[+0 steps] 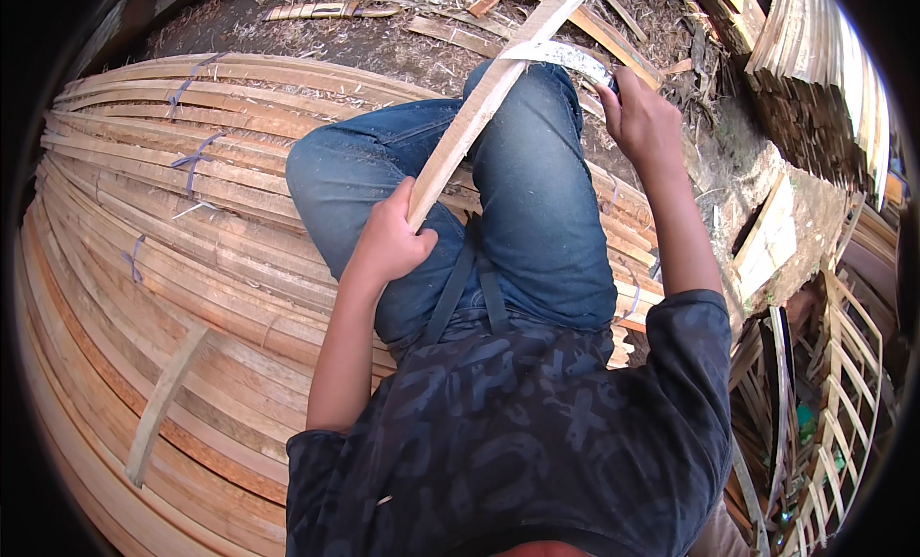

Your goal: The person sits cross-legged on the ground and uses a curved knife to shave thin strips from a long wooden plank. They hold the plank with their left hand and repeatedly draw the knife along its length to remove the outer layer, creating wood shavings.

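Held forward, your left hand point(391, 235) clasps the near end of a pale, rough wooden slat point(465, 143) slanting far-right over your jeans point(541, 198); your right hand point(644, 121), farther out, grasps a broad-bladed knife point(577, 59).

Strip point(464, 140): raw wood, matt, rough-looking. Blade point(575, 58): metal, glossy. Stacked laths point(240, 270): raw wood, matt, smoother-looking. Ties point(192, 161): plastic-looking. Trousers point(532, 193): faded denim, matt, finely specked. Shirt point(517, 432): matt cloth. Ground point(225, 30): rough earth, strewn with wood scraps point(331, 12).

No legible words or numbers; only faint, letter-like grey shapes point(583, 418) across the dark shirt point(508, 437).
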Action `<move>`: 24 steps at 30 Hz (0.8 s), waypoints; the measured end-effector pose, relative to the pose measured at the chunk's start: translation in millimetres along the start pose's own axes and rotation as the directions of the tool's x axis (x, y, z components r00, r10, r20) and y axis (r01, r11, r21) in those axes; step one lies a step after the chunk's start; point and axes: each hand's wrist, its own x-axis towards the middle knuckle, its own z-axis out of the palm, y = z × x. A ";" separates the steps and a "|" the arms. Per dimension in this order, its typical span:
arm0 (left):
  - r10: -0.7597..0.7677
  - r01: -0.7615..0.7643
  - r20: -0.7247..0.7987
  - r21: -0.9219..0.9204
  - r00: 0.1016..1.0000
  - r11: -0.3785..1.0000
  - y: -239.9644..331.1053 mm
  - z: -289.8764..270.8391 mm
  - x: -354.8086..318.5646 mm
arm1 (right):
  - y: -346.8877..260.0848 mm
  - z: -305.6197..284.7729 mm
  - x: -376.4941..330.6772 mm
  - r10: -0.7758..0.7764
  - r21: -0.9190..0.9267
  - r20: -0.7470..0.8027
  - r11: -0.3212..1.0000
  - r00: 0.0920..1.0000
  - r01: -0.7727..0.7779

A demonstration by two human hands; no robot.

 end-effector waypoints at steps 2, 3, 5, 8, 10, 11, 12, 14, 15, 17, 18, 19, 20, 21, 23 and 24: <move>0.013 -0.013 -0.022 0.000 1.000 1.000 -3.6 2.3 1.0 | -4.7 3.3 -5.9 0.003 0.072 -0.006 0.997 1.000 -0.003; 0.022 -0.022 -0.041 -0.006 0.999 1.000 -8.3 4.6 0.8 | -11.4 0.0 -9.3 0.008 0.120 -0.004 0.993 1.000 -0.007; 0.016 -0.017 -0.026 -0.013 1.000 1.000 -14.4 5.9 1.8 | -23.5 -3.8 -14.3 0.041 0.158 0.073 0.986 0.997 -0.052; -0.009 0.010 0.037 -0.023 0.999 1.000 -8.7 1.4 3.8 | -46.5 -11.1 -17.5 -0.024 0.188 0.101 0.982 0.995 0.004; 0.008 -0.007 0.028 -0.038 1.000 0.999 -11.5 1.7 2.9 | -45.7 -8.8 -11.2 -0.066 0.123 0.023 0.990 0.998 0.063; 0.016 -0.016 -0.004 -0.033 1.000 0.999 -13.1 3.1 2.9 | -32.4 -4.4 -5.2 -0.034 0.056 -0.012 0.998 0.999 0.035; 0.025 -0.026 -0.035 -0.031 0.999 0.999 -14.6 6.4 2.9 | -14.3 0.7 0.2 -0.005 -0.013 -0.045 1.000 0.999 0.004; -0.014 0.014 -0.015 -0.022 1.000 1.000 -9.6 4.5 0.8 | 6.3 12.3 5.4 0.273 0.092 -0.026 0.958 0.962 -0.270; -0.058 0.059 0.036 -0.024 0.998 0.998 0.1 -1.8 2.0 | 19.1 8.9 5.3 0.257 0.053 -0.060 0.966 0.964 -0.254; -0.100 0.101 0.078 -0.014 0.992 0.995 6.4 -7.3 3.0 | 30.4 6.1 4.4 0.266 0.058 -0.058 0.963 0.962 -0.262; -0.094 0.095 0.081 -0.013 0.992 0.995 7.0 -5.8 3.4 | 33.3 5.1 -2.4 0.293 0.087 -0.015 0.953 0.956 -0.290; -0.087 0.088 0.085 -0.012 0.993 0.996 7.4 -4.4 3.8 | 34.8 6.5 -8.4 0.319 0.114 0.028 0.941 0.947 -0.320; -0.048 0.048 0.032 0.013 0.998 0.999 5.0 -1.2 3.1 | 32.9 12.4 -13.6 0.317 0.177 0.044 0.931 0.947 -0.320; -0.008 0.009 -0.026 0.041 1.000 0.999 -0.3 4.2 1.6 | 25.2 14.9 -18.5 0.306 0.188 0.040 0.933 0.951 -0.308; 0.018 0.002 -0.118 0.160 0.993 0.987 0.1 11.1 0.5 | 4.2 15.1 -28.2 0.355 0.287 0.057 0.890 0.933 -0.355; 0.003 0.035 -0.153 0.245 0.988 0.969 4.9 16.7 -0.4 | -4.3 15.6 -32.8 0.400 0.316 0.072 0.860 0.914 -0.401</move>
